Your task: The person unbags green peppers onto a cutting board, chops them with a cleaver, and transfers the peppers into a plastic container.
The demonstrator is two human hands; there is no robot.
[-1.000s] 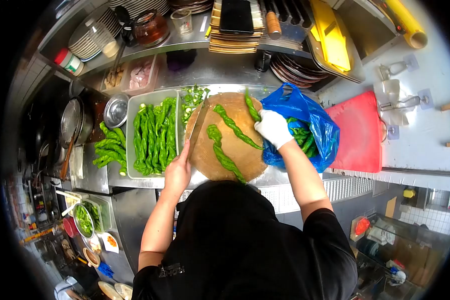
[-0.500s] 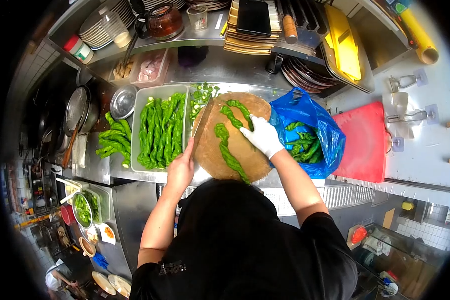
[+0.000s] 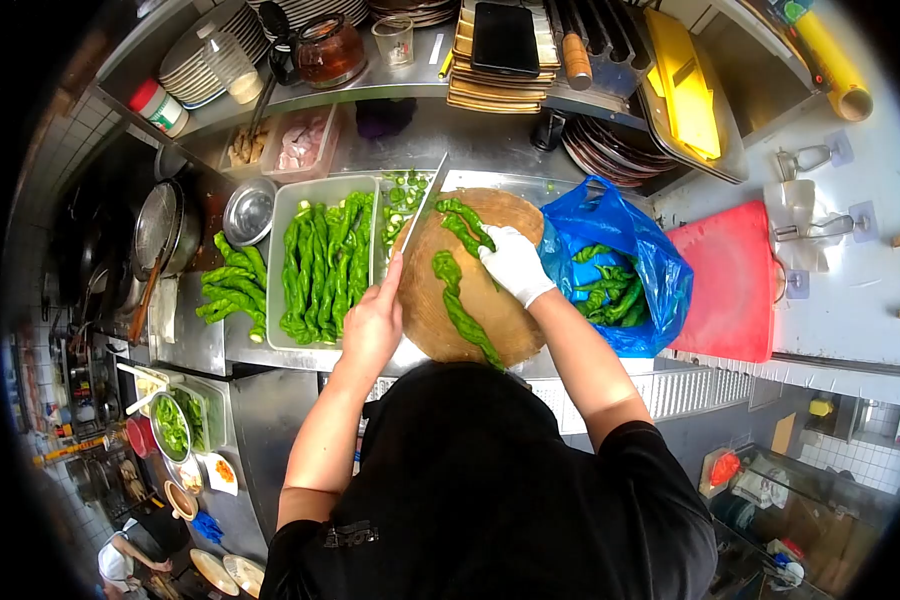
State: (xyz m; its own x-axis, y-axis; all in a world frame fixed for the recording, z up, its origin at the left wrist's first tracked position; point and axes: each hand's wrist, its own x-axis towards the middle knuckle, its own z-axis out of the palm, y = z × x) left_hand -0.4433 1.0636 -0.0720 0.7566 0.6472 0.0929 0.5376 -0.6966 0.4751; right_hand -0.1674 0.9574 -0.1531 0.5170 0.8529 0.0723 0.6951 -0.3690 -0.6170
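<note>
My left hand (image 3: 373, 325) is closed around the handle of a kitchen knife (image 3: 427, 205), whose blade slants up and right along the left edge of a round wooden chopping board (image 3: 515, 335). On the board, my white-gloved right hand (image 3: 515, 265) has its fingers closed on a pair of long green peppers (image 3: 460, 222) lying side by side, their stem ends toward the blade. Another twisted green pepper (image 3: 454, 300) lies nearer me, untouched. Cut stem ends (image 3: 398, 215) are scattered left of the board, beside a clear tub (image 3: 276, 250) of lined-up green peppers.
A blue plastic bag (image 3: 670, 280) holding more peppers stands right of the board, with a red cutting board (image 3: 725, 280) beyond. Loose peppers (image 3: 232, 285) lie left of the tub near a metal bowl (image 3: 250, 210). Overhead, a shelf (image 3: 420, 85) carries plates, trays and knives.
My left hand has shifted right and the knife tilts more to the right. My right hand has slid left, and the two peppers under it now lie closer together, nearer the blade.
</note>
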